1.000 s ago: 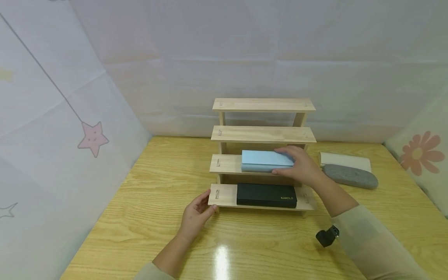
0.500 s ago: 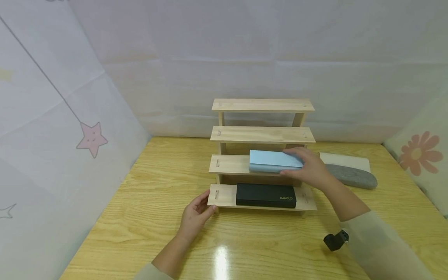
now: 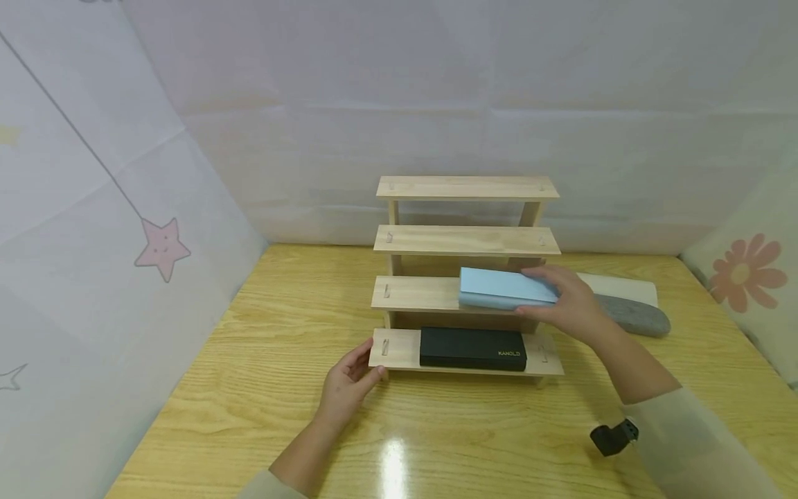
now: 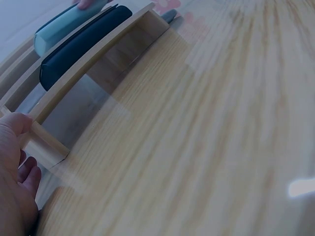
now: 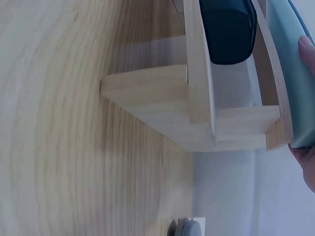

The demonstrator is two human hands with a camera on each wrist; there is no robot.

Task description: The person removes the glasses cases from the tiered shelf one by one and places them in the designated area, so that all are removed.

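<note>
My right hand [image 3: 570,305] grips the right end of a light blue glasses case [image 3: 505,287], thumb at the front edge and fingers over the back. The case lies along the second shelf from the bottom of a stepped wooden rack [image 3: 405,294], its right end near the shelf's right end. My left hand [image 3: 346,388] holds the left end of the lowest shelf, with the thumb on top in the left wrist view. On that shelf sits a black glasses case [image 3: 472,348] with gold lettering. In the right wrist view, fingertips [image 5: 306,49] press on the blue case.
Right of the rack, a grey case [image 3: 632,315] lies against a cream case [image 3: 623,287] on the wooden table [image 3: 249,360]; my right hand partly covers both. The rack's two upper shelves [image 3: 467,239] rise behind. A pale cloth backdrop [image 3: 312,152] closes off the back and sides.
My right hand has slid the light blue case to the right along its shelf. The left hand stays at the lowest shelf's end, and the black case keeps its place.
</note>
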